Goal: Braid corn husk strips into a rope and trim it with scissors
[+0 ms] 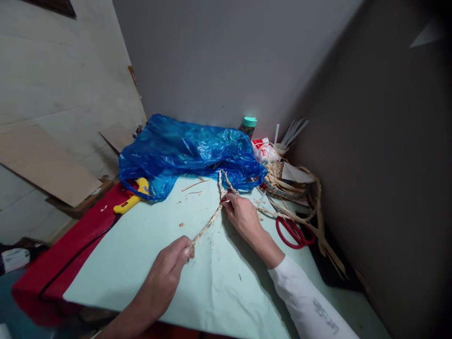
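Observation:
A thin braided cord (208,225) of pale straw-like fibre runs between my two hands above the light green cloth. My left hand (173,263) is closed around its lower end. At the other end, my right hand (242,214) has its fingers pinched together by the cord, holding something small and red that is mostly hidden by the fingers. Beyond the right hand the cord forms a narrow loop that reaches the edge of a blue plastic bag (197,146).
A yellow glue gun (129,203) with a black cable lies at the left. Red-handled scissors (294,235), a woven basket (282,186) and loose fibre strips are at the right. A jar with a green lid (249,122) stands behind. Fibre scraps dot the cloth (148,254).

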`<state>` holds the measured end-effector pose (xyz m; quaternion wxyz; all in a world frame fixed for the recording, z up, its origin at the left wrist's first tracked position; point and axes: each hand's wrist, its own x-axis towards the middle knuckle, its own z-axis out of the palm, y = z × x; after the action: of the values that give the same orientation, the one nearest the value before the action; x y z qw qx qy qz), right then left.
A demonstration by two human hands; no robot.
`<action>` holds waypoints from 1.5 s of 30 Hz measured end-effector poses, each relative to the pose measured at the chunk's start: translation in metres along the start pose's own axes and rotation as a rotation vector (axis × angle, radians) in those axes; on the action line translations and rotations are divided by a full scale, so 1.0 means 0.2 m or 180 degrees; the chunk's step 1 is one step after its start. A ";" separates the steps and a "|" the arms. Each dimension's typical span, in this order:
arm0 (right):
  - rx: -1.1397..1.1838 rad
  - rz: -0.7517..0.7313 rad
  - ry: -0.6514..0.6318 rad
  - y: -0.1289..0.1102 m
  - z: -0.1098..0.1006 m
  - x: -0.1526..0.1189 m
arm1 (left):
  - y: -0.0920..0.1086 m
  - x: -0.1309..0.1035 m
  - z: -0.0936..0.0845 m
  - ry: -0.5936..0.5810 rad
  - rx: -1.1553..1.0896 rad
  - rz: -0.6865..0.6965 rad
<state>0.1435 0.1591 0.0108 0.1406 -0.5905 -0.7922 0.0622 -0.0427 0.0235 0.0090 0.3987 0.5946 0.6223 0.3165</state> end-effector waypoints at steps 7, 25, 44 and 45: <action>-0.0384 -0.0001 0.0291 0.03 0.05 0.00 | 0.00 -0.03 0.01 -0.0259 -0.0219 -0.0189; 0.1827 0.0274 0.0306 0.04 0.05 0.04 | 0.07 0.03 0.07 -0.0253 0.0590 0.0102; 0.5539 0.1147 -0.0463 0.07 0.07 0.07 | 0.12 0.17 -0.12 -0.0258 0.1219 0.0698; 0.5611 0.1170 -0.0458 0.07 0.07 0.07 | 0.13 0.20 -0.14 -0.0082 0.1069 0.0650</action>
<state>0.1486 0.1780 -0.0038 0.4800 -0.3806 -0.3572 0.7051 -0.0538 0.0682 0.0397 0.2677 0.7168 0.5977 0.2394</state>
